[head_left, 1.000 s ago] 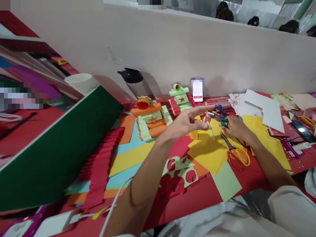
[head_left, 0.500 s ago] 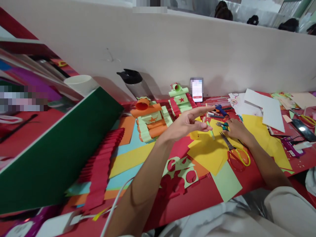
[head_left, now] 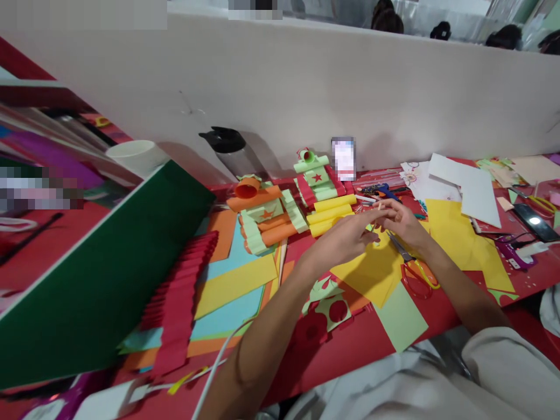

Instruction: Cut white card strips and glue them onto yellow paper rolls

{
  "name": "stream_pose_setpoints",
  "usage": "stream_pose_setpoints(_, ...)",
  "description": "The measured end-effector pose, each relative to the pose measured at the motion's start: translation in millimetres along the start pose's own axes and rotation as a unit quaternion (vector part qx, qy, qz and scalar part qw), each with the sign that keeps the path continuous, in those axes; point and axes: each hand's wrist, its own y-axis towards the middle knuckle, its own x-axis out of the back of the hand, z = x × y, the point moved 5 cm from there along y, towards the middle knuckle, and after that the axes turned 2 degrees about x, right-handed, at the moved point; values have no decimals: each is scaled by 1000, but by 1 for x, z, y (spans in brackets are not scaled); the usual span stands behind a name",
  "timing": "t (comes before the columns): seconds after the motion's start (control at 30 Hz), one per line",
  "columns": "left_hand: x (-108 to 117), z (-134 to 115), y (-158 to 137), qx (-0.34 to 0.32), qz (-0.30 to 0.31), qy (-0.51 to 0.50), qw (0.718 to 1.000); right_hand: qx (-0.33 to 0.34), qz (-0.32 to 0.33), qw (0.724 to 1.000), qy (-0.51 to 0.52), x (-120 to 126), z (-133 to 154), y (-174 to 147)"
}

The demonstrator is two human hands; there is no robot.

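Meeting hands: the right hand point(head_left: 405, 226) has come over to the left hand point(head_left: 343, 238), so the small work now looks two-handed.
Pale stick point(head_left: 380, 206): up between them, above the yellow paper point(head_left: 365, 275).
Left hand: fingers curled nearly together about the stick.
Right hand: fingers bent close; what they grip, if anything, I can't tell from here.
Yellow rolls point(head_left: 331, 214): now uncovered, just beyond the left hand.

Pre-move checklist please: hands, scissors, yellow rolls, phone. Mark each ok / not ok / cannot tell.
1. Both hands in view: ok. Left hand and right hand are close together above the yellow sheets.
2. Grip secure: cannot tell. Detail at the fingertips is too small.
3. Scissors well clear of hands: not ok. Blades lie close by the right hand.
4. Yellow rolls unobstructed: not ok. Left hand partly covers them.
5. Phone upright: ok, by the wall.
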Motion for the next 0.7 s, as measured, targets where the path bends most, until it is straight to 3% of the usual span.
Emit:
stream_pose_setpoints(0.1, 7, -1, 0, -9, -5, -17, 1000, 13, -26, 999, 16, -7, 0, 9)
stream_pose_setpoints(0.23, 14, 2, -2, 27, 0, -44, 999, 43, -42, 998, 8, -10, 6, 12)
stream_pose_setpoints(0.33, 20, 4, -4, 46, 6, -91, 995, 61, -45, 992, -102, -1, 5, 8)
stream_pose_setpoints(0.43, 34, 9, -6, 41, -40, -133, 989, 33, -42, 947, -316, 13, -7, 3)
stream_pose_setpoints(0.57, 68, 22, -15, 30, -183, -120, 975, -41, 18, 856, -515, 21, -28, -1)
stream_pose_setpoints(0.63, 81, 31, -21, 47, -211, -92, 972, -52, 43, 835, -546, 19, -31, -1)
stream_pose_setpoints(0.7, 90, 37, -25, 71, -204, -58, 975, -39, 44, 840, -539, 15, -24, 2)
